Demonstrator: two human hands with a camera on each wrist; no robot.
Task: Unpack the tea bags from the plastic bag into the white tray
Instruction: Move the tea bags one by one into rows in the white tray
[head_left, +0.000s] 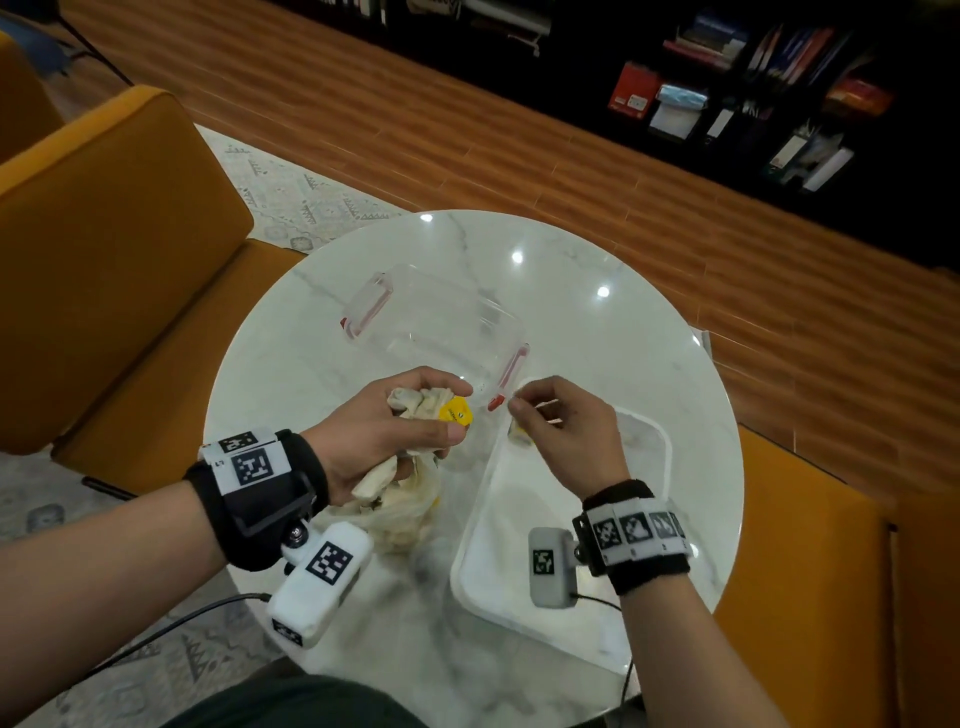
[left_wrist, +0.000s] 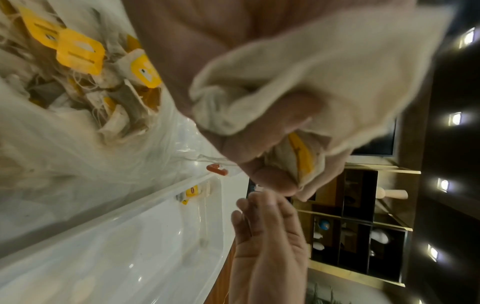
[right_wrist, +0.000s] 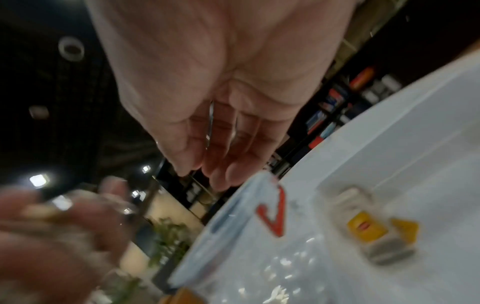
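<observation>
My left hand (head_left: 387, 441) clutched a bunch of tea bags (head_left: 423, 408) above the plastic bag (head_left: 400, 514); my right hand (head_left: 566, 441), fingers loosely curled, hovered at three o'clock. Only the wrist views revealed the tea bags (right_wrist: 376, 232) lying in the white tray (head_left: 498, 551)

Yellow-tagged tea bags (head_left: 415, 410) bunched above plastic bag (head_left: 395, 525), two in white tray (head_left: 519, 571)

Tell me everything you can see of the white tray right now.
The white tray is a shallow rectangle with rounded corners and a raised rim, apparently glossy plastic. It lies flat on the marble table, at its near right, set at an angle. The plastic bag lies to its left; whether they touch is unclear. A few tea bags with yellow tags lie in its far corner; the rest looks bare. The right hand hovers over that far end, not touching it.
</observation>
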